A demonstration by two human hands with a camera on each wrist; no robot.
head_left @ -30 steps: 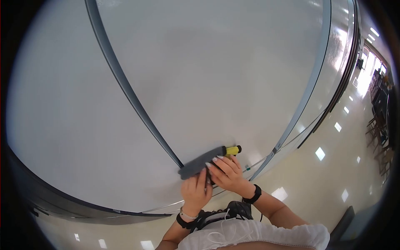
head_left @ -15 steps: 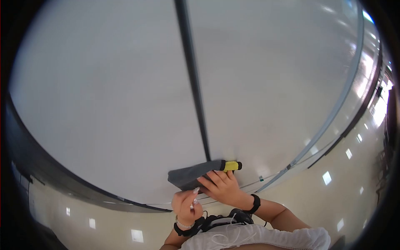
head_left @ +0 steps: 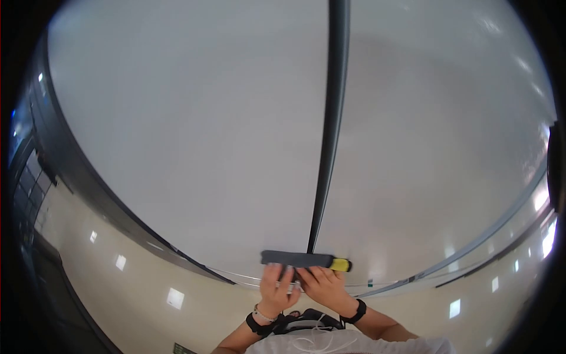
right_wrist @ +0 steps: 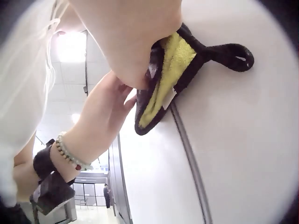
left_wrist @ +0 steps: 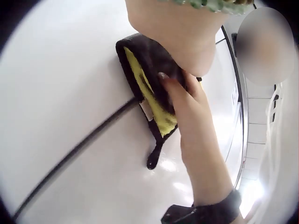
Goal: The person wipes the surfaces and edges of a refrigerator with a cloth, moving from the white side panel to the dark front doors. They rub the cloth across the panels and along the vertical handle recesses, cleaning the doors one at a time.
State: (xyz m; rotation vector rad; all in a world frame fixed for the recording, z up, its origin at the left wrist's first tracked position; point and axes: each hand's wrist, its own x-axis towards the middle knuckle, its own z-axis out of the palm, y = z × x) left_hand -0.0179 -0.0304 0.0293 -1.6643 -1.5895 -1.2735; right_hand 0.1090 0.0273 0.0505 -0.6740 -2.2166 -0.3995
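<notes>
A folded grey and yellow cloth (head_left: 295,258) with dark edging lies against a broad white panel (head_left: 224,147), overlapping the lower end of a dark strip (head_left: 330,135). The left hand (head_left: 277,289) grips its near edge, fingers reaching over the grey side. Beside it the right hand (head_left: 323,290) holds the part next to the yellow end. In the left wrist view the right thumb presses on the cloth (left_wrist: 152,58), whose yellow inside and hanging loop (left_wrist: 154,156) show. From the right wrist, the left fingers are at the cloth's (right_wrist: 170,70) lower corner, partly hidden.
A dark-edged rim (head_left: 118,206) curves along the panel's left side, and a pale rim (head_left: 495,230) along its right. Shiny tiled floor (head_left: 147,283) lies below. A person (right_wrist: 107,196) stands far off in the right wrist view.
The left hand came off the cloth half a second ago and is back on it now. The cloth appears narrower and more level. The head view has turned, shifting the dark strip rightward.
</notes>
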